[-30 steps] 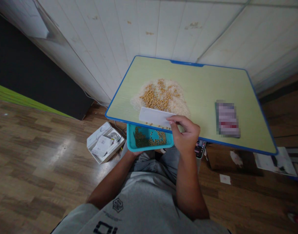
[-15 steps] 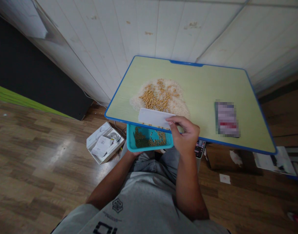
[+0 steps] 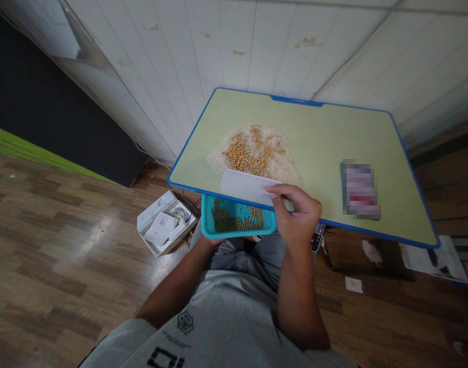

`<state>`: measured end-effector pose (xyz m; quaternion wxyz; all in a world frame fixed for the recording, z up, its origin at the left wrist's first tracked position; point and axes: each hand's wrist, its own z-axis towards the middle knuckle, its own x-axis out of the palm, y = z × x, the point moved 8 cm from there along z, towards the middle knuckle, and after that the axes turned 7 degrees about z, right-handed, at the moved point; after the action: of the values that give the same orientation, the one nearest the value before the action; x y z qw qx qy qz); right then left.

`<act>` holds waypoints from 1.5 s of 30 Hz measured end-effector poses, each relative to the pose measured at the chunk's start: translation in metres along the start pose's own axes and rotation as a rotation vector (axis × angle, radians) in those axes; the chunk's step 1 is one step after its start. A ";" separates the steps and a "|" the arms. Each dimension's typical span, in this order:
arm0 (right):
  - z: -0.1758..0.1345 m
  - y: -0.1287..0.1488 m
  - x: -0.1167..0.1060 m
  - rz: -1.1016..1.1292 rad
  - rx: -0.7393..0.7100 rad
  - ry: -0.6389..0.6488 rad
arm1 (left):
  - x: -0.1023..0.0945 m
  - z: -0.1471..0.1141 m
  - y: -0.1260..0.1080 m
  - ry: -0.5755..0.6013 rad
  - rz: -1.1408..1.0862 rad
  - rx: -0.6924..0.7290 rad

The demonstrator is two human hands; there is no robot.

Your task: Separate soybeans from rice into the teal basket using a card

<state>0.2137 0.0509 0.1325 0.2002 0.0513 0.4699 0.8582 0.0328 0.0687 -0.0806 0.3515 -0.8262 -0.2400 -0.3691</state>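
White card (image 3: pixel 243 185) is being pinched in the right hand's (image 3: pixel 301 212) grip; beyond it, beans (image 3: pixel 239 156) and pale grains (image 3: pixel 283 171) are lying on the counter (image 3: pixel 333 135). Scraping beans seems to be the step, calling for a steady tray (image 3: pixel 239 236) below-left. The left hand (image 3: pixel 215 242) is mostly hiding underneath, hold unclear.

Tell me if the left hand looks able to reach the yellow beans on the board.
Probably not: the left hand, under the teal tray, seems busy supporting it, and the near edge of the board intervenes.
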 end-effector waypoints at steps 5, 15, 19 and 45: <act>0.002 -0.008 -0.025 -0.015 0.005 -0.206 | -0.015 -0.004 0.005 -0.116 -0.023 -0.050; 0.002 -0.021 -0.038 -0.029 0.021 -0.252 | -0.035 0.006 0.009 -0.079 -0.066 -0.042; 0.002 -0.020 -0.036 -0.049 0.023 -0.236 | -0.044 0.010 0.012 -0.065 -0.082 -0.044; -0.005 -0.005 -0.002 0.008 -0.001 -0.063 | -0.016 0.004 0.006 -0.117 -0.040 -0.037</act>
<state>0.2158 0.0483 0.1256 0.2114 0.0804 0.4625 0.8573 0.0285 0.0658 -0.0968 0.3139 -0.8478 -0.2699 -0.3316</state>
